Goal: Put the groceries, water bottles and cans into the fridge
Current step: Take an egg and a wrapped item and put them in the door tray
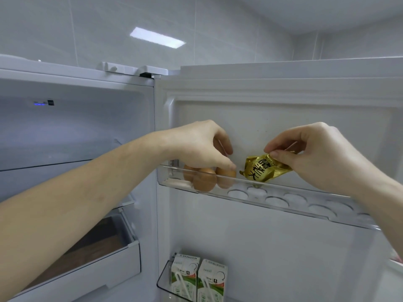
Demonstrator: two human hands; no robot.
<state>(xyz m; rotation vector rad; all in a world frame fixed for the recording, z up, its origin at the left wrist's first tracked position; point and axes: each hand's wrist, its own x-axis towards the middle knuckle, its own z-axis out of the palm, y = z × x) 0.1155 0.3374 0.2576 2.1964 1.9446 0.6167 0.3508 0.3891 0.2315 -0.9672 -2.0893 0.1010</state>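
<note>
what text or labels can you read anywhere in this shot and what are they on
Gold packet, pinched by the right hand: large black Chinese characters, tilted and creased, not clear enough to quote.
Left milk carton: a line of small print along the top, too small to read.
Right milk carton: small print and a small black logo, too blurred to read.
Brown eggs under the left hand: no markings visible.

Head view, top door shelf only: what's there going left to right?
brown eggs with the left hand over them → gold foil packet → right hand pinching the packet → empty egg cups along the clear door shelf.
</note>
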